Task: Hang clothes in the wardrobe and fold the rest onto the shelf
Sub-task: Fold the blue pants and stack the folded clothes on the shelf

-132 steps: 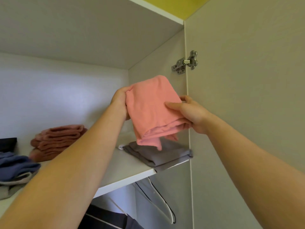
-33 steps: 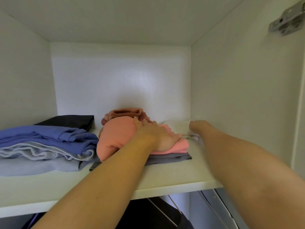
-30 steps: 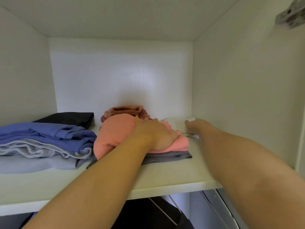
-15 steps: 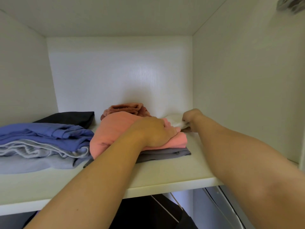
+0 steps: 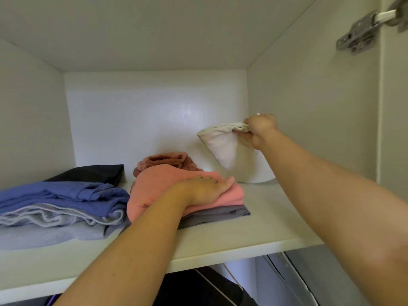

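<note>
Head view; white cloth in right hand

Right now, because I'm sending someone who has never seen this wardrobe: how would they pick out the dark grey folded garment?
On the white shelf, find the stack right of the blue pile. The dark grey garment is its bottom layer, flat under the salmon-pink garment that the left hand presses. Its neighbours are pink, blue or black; only it is dark grey.

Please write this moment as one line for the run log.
left hand: rests flat on pink garment | right hand: grips white cloth by upper edge
</note>
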`<state>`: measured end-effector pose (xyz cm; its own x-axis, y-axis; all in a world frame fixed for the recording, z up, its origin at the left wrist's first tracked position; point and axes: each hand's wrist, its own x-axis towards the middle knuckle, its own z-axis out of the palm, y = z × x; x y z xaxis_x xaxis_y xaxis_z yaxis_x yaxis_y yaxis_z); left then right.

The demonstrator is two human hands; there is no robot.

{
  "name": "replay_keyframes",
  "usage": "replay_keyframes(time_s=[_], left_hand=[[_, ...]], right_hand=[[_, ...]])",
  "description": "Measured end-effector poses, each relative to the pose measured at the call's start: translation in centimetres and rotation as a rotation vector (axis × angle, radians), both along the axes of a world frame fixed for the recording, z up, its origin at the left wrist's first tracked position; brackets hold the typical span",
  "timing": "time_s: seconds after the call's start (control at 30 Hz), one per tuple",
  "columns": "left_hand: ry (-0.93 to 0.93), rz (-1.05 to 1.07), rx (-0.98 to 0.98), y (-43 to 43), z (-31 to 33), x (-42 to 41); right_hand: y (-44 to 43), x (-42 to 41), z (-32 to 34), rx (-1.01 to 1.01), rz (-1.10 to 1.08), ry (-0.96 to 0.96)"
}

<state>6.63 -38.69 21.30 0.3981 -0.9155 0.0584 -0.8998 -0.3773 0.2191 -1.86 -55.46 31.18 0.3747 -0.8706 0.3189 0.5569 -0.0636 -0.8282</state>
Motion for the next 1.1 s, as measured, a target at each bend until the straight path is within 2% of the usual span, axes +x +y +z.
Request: replay_keyframes(time_s=[0.1, 0.2, 0.4, 0.6, 0.7, 0.77, 0.83, 0.93, 1.0, 1.1], left_hand=[[0.115, -0.008, -0.168, 0.2, 0.5, -0.2], [0.185, 0.074, -0.364, 0.5, 0.5, -0.1], [0.542, 0.028, -1.003, 0.5, 1.0, 0.9], [0.595, 0.074, -1.291, 2.2, 3.1, 1.7], [0.514, 0.087, -1.377, 4.2, 4.5, 2.0], [0.451, 0.108, -1.404, 5.9, 5.3, 3.0], [0.365, 0.128, -1.417, 7.9, 6.0, 4.4], [0.072, 0.15, -1.399, 10.4, 6.2, 5.8], [-0.108, 0.154, -1.363, 11.8, 5.9, 5.9], [-0.268, 0.134, -1.269, 13.4, 5.2, 5.7]], right_hand=[[1.3, -0.6, 2.0, -0.041, 0.052, -0.052], [3.2, -1.2, 4.0, -0.055, 0.144, -0.107], [8.6, -3.3, 6.8, -0.053, 0.351, -0.267], [11.6, -5.9, 7.8, -0.048, 0.526, -0.43], [11.4, -6.8, 8.0, 0.043, 0.525, -0.452], [10.4, -6.7, 7.6, 0.097, 0.399, -0.388], [9.2, -6.6, 6.4, 0.172, 0.233, -0.186], [9.3, -6.4, 3.9, 0.153, 0.245, 0.131], [9.7, -6.1, 2.2, 0.161, 0.257, 0.224], [9.0, -4.3, 0.1, 0.13, 0.259, 0.336]])
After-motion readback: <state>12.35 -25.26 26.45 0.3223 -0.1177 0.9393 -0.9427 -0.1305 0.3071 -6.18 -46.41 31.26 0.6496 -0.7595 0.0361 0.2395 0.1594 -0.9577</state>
